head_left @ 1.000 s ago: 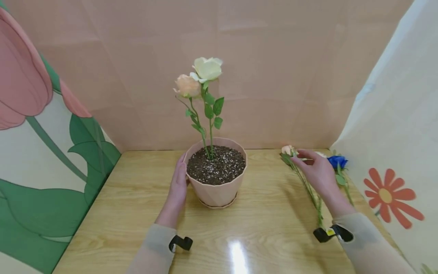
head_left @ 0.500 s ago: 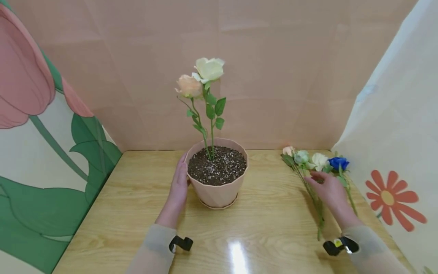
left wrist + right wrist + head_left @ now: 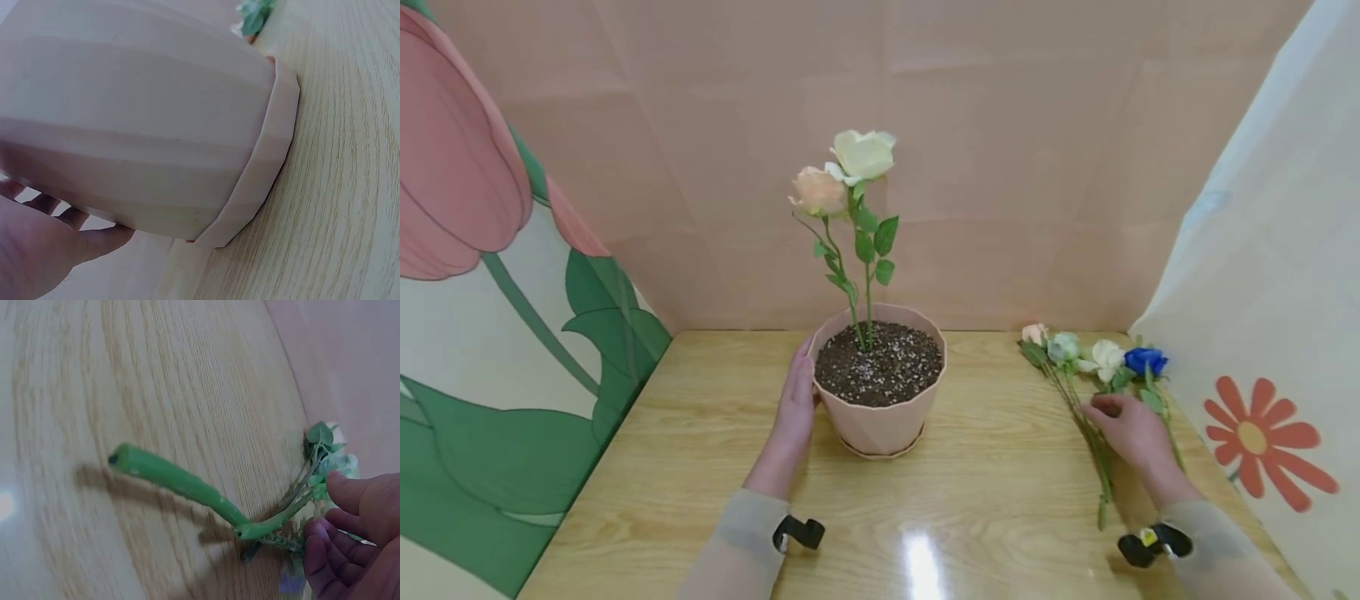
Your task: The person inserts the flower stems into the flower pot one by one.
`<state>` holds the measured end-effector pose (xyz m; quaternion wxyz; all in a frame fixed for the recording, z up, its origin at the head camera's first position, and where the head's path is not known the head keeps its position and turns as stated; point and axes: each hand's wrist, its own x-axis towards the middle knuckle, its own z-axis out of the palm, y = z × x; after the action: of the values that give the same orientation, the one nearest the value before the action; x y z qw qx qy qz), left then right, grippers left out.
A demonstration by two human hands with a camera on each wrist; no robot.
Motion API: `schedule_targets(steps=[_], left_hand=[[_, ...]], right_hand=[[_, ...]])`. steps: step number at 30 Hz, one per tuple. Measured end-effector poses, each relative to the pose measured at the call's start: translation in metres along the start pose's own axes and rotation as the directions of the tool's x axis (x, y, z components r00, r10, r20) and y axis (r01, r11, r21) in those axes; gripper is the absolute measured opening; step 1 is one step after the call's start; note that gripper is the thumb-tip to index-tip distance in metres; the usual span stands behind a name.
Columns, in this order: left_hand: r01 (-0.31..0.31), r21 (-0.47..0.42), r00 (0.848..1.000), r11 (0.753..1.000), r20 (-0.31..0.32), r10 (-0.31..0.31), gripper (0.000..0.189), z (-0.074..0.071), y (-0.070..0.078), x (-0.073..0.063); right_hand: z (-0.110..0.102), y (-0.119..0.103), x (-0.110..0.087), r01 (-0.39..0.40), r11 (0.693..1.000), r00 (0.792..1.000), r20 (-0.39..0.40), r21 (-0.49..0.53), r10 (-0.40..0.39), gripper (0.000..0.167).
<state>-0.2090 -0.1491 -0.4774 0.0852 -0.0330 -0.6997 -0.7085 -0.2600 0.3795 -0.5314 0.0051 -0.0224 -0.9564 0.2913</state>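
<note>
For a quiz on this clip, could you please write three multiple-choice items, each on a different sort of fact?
1. Where do the loose flowers lie?
A. right of the pot
B. in the pot
C. left of the pot

2. How many flowers stand in the soil?
A. one
B. two
C. four

3. What does the left hand do?
A. lifts a stem
B. hangs idle
C. rests against the pot

Key: 1 A, the loose flowers lie on the table right of the pot. 2 B, two stems rise from the soil. 3 C, the left hand lies flat on its side.
</note>
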Motion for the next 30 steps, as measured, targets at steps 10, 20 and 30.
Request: schedule_targets(steps=[10,20,30], left_hand=[[0.022,0.011,1.0,1.0,-0.006,-0.022,0.059,-0.001,0.0,-0.001],[0.01,0.011,1.0,1.0,-0.003,-0.01,0.057,0.0,-0.001,-0.001],[0.011,0.025,1.0,1.0,-0.019,-0.01,0.061,0.0,-0.002,-0.003]], right_hand=[[0.002,0.01,0.01,0.005,0.999,0.999,0.041,-0.052,-0.003,0.061],[-0.003,0.005,0.013,0.032,0.998,0.996,0.088,-0.051,-0.028,0.051],[-0.012,-0.013,0.009,0.031,0.999,0.993,0.112,0.02,-0.033,0.049]])
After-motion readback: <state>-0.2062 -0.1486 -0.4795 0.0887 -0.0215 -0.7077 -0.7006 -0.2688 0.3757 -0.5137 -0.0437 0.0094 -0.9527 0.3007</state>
